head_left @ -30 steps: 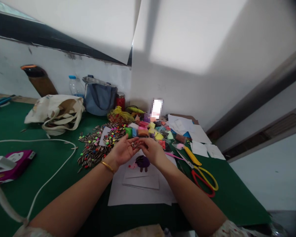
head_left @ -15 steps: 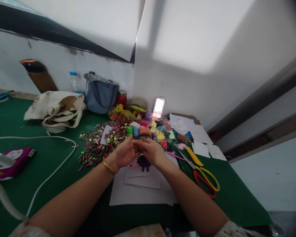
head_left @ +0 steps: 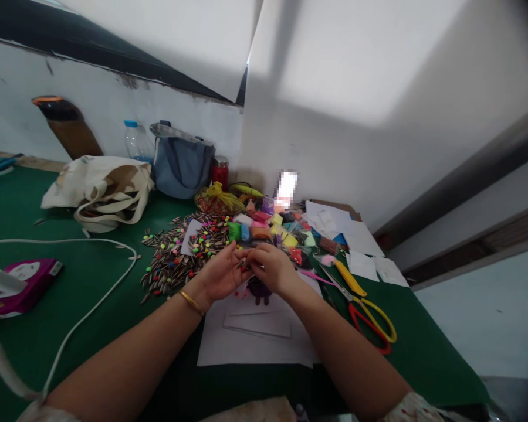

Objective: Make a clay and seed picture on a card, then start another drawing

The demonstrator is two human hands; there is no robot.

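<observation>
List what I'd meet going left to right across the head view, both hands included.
Magenta rectangular box → cream cloth tote bag → blue fabric handbag → person's left hand → person's right hand → metal scissors with red and yellow handles.

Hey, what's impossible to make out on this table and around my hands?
All in the head view:
Tiny pieces by the left hand: too small, partly covered by the right hand.
Purple figure: upper part hidden by the hands.
Bright shape at the back: pixelation hides what it is.
Magenta box: cut off by the left edge.
</observation>
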